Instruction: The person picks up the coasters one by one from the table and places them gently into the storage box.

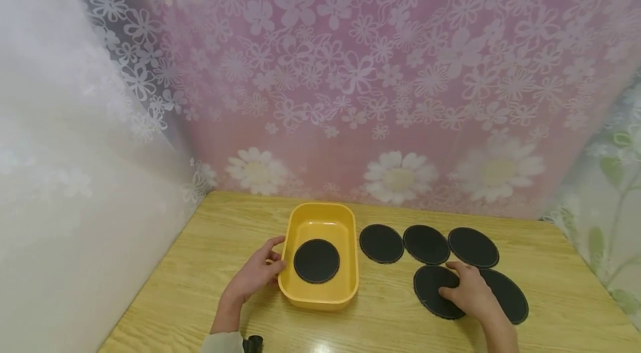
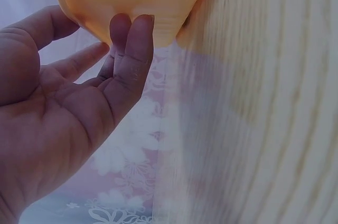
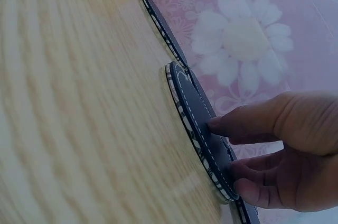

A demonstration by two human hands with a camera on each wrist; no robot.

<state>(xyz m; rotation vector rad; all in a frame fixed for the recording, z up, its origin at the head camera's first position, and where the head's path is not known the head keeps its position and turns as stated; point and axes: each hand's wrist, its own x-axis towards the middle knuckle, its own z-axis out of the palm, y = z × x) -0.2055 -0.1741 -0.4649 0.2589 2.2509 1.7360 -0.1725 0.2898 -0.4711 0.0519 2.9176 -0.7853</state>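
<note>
On a wooden table (image 1: 390,308), the side of a yellow tray (image 1: 318,304) is touched by the left hand (image 1: 257,270), its fingers loosely bent and closed on nothing. To the tray's right, the right hand (image 1: 472,292) is rested, thumb and fingers parted, on a flat-lying black disc (image 1: 435,303), not closed round it. The disc is judged light, stiffish and smooth-topped, hardly fragile, and best taken by opposite points of its stitched edge.
</note>
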